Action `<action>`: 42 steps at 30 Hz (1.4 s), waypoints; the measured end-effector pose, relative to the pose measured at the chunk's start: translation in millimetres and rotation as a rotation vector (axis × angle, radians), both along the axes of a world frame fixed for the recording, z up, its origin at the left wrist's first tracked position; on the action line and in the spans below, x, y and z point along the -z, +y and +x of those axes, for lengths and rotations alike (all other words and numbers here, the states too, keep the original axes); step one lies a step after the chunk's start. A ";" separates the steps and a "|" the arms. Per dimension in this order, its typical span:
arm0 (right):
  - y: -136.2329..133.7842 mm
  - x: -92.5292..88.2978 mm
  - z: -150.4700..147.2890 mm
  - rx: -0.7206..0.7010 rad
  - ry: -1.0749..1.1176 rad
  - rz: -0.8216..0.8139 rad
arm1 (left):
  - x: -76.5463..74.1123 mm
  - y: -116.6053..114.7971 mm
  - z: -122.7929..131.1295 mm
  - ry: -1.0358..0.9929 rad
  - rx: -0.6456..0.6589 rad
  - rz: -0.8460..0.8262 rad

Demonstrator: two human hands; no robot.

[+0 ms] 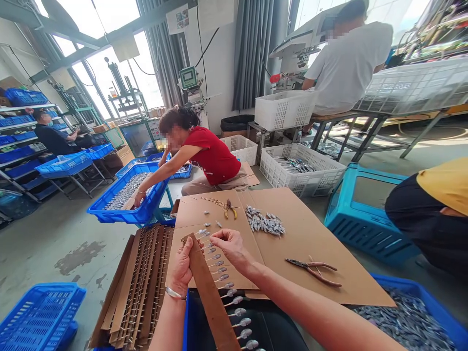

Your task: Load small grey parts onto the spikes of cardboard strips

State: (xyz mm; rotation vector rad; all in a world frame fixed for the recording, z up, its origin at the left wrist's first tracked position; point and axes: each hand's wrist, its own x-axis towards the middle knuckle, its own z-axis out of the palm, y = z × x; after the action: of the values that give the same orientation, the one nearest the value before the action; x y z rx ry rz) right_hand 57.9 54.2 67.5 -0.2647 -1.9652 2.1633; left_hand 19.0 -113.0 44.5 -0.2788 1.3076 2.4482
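Note:
My left hand (pixel 182 265), a metal bracelet at its wrist, is closed around the far end of a long brown cardboard strip (pixel 214 304). Small silver lure-like pieces (pixel 239 312) stick out on thin pins along the strip's right edge. At the far end of that row, my right hand (pixel 232 248) has thumb and forefinger pinched together on a small silver piece, mostly hidden by the fingertips. A few loose silver pieces (pixel 218 224) lie just beyond on the cardboard sheet (pixel 303 214). Farther right is a pile of similar pieces (pixel 263 222).
Long-nose pliers (pixel 314 271) lie at right; yellow-handled pliers (pixel 230 209) rest by thin rods. Pinned cardboard strips (pixel 137 287) are stacked at left. A blue crate (pixel 438 312) of silver pieces stands lower right. A person in red (pixel 215 156) reaches into a blue tray (pixel 98 210).

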 end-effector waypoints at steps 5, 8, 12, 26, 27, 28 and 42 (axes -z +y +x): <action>-0.2 0.8 -2.1 -0.025 -0.053 -0.102 | -1.2 -0.8 0.2 0.007 0.005 0.003; 0.8 0.5 -4.5 -0.021 -0.114 -0.160 | -1.7 -1.0 -0.3 0.013 0.009 0.006; 2.7 -3.1 -5.0 -0.016 -0.135 -0.179 | -3.8 -1.0 -0.3 0.026 0.027 -0.008; 4.0 -10.8 -0.5 -0.041 -0.075 -0.108 | -10.8 1.2 1.7 0.003 0.024 -0.012; 3.6 -10.4 -0.6 -0.042 -0.074 -0.099 | -11.2 1.5 1.9 0.005 0.026 -0.011; 3.1 -9.8 -0.7 -0.045 -0.070 -0.086 | -11.7 2.0 2.2 0.007 0.028 -0.010; -4.3 -25.9 -0.1 -0.124 -0.092 -0.060 | -18.0 15.0 7.5 0.018 -0.014 -0.008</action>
State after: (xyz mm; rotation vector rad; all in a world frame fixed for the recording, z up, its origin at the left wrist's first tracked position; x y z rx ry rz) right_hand 57.8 49.9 93.4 -0.2629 -2.0177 2.3300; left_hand 26.5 -97.9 62.5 -0.2700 1.3277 2.4628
